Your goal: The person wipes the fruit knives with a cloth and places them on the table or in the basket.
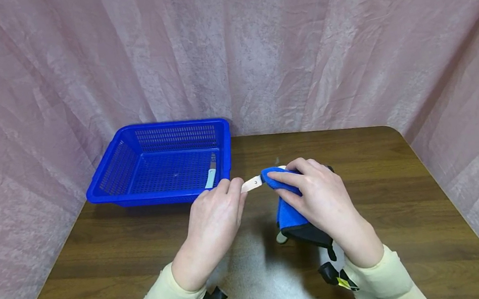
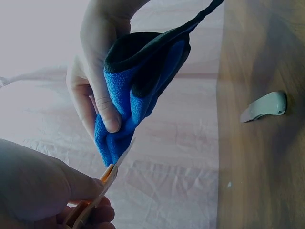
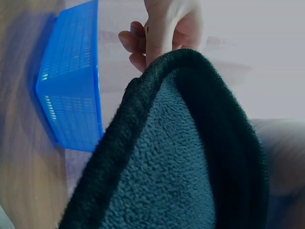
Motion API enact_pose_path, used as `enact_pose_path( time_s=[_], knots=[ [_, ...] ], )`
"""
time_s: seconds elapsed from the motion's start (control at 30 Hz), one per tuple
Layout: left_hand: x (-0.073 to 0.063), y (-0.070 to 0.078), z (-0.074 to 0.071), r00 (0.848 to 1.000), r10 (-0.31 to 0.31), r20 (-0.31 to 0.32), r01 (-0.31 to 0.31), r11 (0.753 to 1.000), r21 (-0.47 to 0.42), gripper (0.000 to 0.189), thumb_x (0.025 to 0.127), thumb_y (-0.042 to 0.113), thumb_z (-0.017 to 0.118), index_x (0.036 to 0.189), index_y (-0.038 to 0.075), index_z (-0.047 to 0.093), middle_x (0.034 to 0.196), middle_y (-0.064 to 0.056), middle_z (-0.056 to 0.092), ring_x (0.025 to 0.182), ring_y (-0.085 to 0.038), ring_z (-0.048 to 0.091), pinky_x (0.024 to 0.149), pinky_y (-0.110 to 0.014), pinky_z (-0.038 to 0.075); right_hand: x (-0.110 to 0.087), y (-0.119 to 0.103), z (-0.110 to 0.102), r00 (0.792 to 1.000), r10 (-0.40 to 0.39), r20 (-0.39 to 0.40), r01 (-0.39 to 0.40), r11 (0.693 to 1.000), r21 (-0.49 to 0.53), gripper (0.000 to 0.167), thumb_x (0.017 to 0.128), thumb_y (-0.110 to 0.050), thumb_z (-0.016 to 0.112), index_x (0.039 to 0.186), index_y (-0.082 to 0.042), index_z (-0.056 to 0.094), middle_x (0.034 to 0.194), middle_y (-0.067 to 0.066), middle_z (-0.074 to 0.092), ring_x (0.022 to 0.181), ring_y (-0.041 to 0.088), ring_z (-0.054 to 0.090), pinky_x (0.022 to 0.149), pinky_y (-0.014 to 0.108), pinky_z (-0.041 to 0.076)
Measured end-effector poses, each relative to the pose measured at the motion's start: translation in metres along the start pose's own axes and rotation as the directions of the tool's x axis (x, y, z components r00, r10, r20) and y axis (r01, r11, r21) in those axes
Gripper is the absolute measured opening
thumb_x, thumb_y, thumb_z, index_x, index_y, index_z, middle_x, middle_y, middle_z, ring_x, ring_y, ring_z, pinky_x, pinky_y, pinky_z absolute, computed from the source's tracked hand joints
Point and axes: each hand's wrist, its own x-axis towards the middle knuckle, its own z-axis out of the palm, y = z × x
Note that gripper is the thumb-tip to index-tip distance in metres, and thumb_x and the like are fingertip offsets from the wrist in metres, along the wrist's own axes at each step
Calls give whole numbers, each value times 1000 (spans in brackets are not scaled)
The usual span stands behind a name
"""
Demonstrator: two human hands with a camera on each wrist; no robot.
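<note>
Head view: Above the worktop [image 1: 430, 206], just right of the near right corner of the blue basket [image 1: 138, 199], a pale-handled knife [image 1: 251, 183] is held between both hands. The left hand [image 1: 216, 214] has its fingers curled round the handle; the right hand [image 1: 318, 192] pinches a black-edged blue cloth [image 1: 291, 214] at the blade end. A blue-handled knife [image 1: 211, 174] lies along the basket's right side; a pale handle [image 1: 281, 237] shows below the cloth.

Left wrist view: Thumb and fingers grip the slim handle, and a sliver of blade projects beside the folded cloth. The knife is probably light and stiff, its smooth handle slippery if wet and the safest hold; the cloth appears soft and limp.

Right wrist view: Dark cloth edging hides most of the knife; the left fingers appear curled. No brand, label or writing is legible.
</note>
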Motion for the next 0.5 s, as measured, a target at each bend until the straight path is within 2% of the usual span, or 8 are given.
enact_pose_path(
  time_s=[0.5],
  knots=[
    [0, -1, 1, 1000, -2, -20, 2, 1000, 5, 20, 103, 18, 80, 102, 4, 65, 74, -7, 56, 53, -28, 57, 50, -41, 44, 0, 10, -5, 998, 49, -30, -49, 999, -14, 39, 91, -24, 93, 129, -25, 84, 113, 6, 74, 96, 27, 67, 72, 46, 57]
  ],
)
